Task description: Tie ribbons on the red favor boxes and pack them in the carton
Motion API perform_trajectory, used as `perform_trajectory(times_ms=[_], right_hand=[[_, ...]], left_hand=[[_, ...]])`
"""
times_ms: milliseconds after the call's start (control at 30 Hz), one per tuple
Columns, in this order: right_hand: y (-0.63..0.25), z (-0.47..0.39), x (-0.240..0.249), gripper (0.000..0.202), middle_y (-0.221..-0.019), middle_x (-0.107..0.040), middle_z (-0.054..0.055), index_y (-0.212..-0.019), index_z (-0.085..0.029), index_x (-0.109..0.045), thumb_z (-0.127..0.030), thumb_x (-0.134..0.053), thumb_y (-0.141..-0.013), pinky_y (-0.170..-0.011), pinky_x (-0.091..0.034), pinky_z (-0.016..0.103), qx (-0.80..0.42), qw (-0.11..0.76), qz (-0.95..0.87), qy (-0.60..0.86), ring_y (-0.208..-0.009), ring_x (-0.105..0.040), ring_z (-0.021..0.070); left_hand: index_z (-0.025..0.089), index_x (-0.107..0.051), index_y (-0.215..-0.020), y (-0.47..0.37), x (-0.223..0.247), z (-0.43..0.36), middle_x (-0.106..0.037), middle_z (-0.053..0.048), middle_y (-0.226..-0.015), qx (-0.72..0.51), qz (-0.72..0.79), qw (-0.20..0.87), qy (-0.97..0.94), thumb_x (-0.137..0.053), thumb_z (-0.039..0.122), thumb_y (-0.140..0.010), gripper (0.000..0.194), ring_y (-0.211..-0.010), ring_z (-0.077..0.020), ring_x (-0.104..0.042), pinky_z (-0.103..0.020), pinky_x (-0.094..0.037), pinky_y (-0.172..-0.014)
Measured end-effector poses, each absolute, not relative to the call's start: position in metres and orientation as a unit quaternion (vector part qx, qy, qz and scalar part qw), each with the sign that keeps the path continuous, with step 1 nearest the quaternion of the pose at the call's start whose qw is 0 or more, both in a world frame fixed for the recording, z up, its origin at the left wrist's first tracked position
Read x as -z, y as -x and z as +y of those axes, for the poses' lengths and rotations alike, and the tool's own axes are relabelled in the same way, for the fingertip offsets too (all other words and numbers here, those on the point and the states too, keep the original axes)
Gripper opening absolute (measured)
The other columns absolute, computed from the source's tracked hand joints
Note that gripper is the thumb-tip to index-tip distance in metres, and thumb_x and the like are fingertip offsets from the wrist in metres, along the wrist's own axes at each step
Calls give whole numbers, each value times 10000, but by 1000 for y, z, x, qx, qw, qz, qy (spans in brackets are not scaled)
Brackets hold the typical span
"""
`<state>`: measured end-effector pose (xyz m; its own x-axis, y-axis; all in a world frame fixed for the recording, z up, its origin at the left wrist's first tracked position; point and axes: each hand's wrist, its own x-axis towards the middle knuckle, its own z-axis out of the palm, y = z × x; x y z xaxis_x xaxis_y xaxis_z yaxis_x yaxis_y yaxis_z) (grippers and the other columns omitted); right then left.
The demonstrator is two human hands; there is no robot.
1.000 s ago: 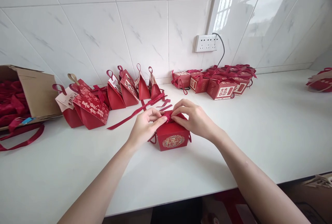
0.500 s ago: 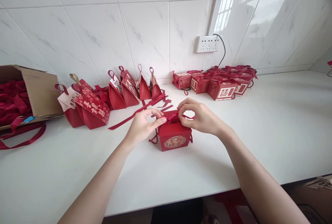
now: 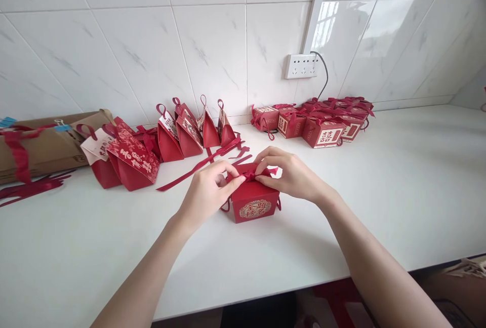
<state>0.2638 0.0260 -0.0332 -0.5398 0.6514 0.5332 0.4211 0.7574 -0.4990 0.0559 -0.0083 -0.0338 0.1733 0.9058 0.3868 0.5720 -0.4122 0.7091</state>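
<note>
Atop one red box [image 3: 256,209]: left fingers [image 3: 234,185], right fingers [image 3: 270,182] pinching one ribbon [image 3: 249,176]

The left hand [image 3: 207,191] and right hand [image 3: 292,173] are both bare — 2 ungloved hands with slim fingers [image 3: 224,166]. The left forearm [image 3: 152,257] and right forearm [image 3: 372,252] are uncovered as well — smooth, narrow at the wrist, widening down toward the lower edge of the view.
</note>
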Motion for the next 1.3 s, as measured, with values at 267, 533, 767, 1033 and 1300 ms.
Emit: perform_trajectory(times_ms=[267,533,767,1033,1300], right_hand=[[-267,27,36,86,-1023,-610,59,-798,-197,-679,-129,-626,-792,-765,-513,293,-127,356,-879,292,-898,-611,173],[-267,27,36,97,-1023,-622,62,-801,-186,-690,-122,-619,-784,-743,-514,274,-122,354,-880,293,-855,-617,157],[-267,26,34,117,-1030,-621,64,-807,-205,-687,-130,-599,-789,-736,-518,299,-120,350,-880,298,-849,-621,170],[-268,25,32,131,-1032,-623,73,-809,-195,-708,-122,-603,-784,-715,-530,294,-123,342,-883,296,-813,-628,165],[-269,24,31,157,-1038,-624,66,-822,-204,-722,-109,-609,-769,-713,-539,290,-145,334,-882,299,-795,-632,156]], left_hand=[[210,-586,-720,-58,34,-10,-620,36,-617,-415,504,206,-729,-629,345,-789,157,-529,-104,-567,-206,-449,-502],[200,-588,-722,-60,33,-11,-646,20,-628,-440,508,238,-702,-641,333,-780,154,-563,-121,-612,-213,-493,-517],[201,-596,-722,-60,35,-9,-685,7,-738,-463,474,204,-721,-637,271,-778,98,-722,-153,-673,-268,-570,-719],[210,-555,-725,-56,41,-7,-693,-10,-822,-433,440,187,-764,-601,250,-808,103,-1034,-208,-650,-288,-563,-825],[212,-523,-760,-51,42,-6,-702,-13,-843,-372,397,71,-836,-538,178,-838,87,-1062,-209,-639,-305,-534,-841]])
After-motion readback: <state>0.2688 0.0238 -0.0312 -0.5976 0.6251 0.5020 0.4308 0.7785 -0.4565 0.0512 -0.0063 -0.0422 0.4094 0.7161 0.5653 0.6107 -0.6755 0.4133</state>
